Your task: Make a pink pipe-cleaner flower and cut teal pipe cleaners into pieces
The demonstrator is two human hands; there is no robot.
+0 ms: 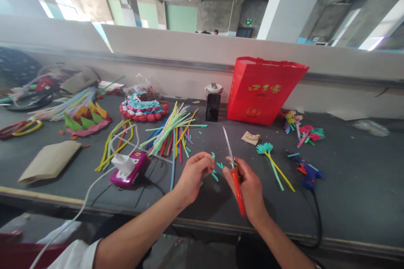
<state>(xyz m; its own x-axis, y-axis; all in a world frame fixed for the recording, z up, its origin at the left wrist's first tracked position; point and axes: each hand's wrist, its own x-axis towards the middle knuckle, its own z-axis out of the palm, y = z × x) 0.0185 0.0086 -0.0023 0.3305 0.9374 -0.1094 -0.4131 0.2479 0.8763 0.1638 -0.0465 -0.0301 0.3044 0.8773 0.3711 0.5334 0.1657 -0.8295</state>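
My right hand [251,187] grips a pair of scissors [237,191] with red-orange handles. The blades point up and away, over the dark table. My left hand [195,174] is closed, its thumb and fingertips pressed together close to small teal pieces [215,175]. Whether one is pinched between the fingers is hidden. Another teal piece [220,165] shows between my two hands, by the right thumb. To the right lies a teal flower [264,148] with a green and a yellow stem strip. Beyond my left hand is a pile of coloured strips [176,128].
A blue glue gun [309,173] lies at right, its cable running over the front edge. A purple power strip [131,170] with a white plug sits at left. At the back stand a red bag [265,90] and a phone [213,107] leaning on a cup.
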